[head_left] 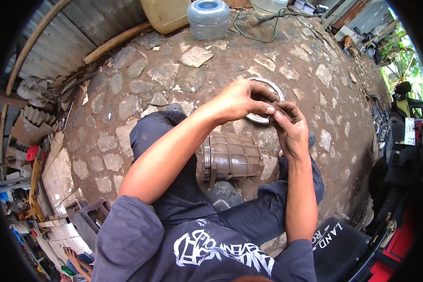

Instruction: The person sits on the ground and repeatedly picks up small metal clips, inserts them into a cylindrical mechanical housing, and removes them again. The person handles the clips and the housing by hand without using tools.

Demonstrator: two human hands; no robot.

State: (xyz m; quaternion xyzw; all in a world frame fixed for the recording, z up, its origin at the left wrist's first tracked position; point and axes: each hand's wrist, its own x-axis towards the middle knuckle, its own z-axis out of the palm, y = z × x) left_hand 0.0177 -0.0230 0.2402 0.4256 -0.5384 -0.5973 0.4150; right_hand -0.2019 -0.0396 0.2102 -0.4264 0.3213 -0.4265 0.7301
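Note:
My left hand and my right hand meet in front of me, thumbs and fingertips pinched close together. What lies between the fingertips is too small and too covered to name. Just behind my hands shows a silver metal ring, partly hidden by the fingers; I cannot tell whether they touch it or it lies on the ground. Below my hands, between my legs, a ribbed grey-brown metal casing rests on its side, its flanged end toward the left.
A blue-tinted water jug and a yellowish plastic container stand at the far side, near a green hose. A red vehicle is at the right. Another person's hand shows at lower left. Uneven stone paving surrounds me.

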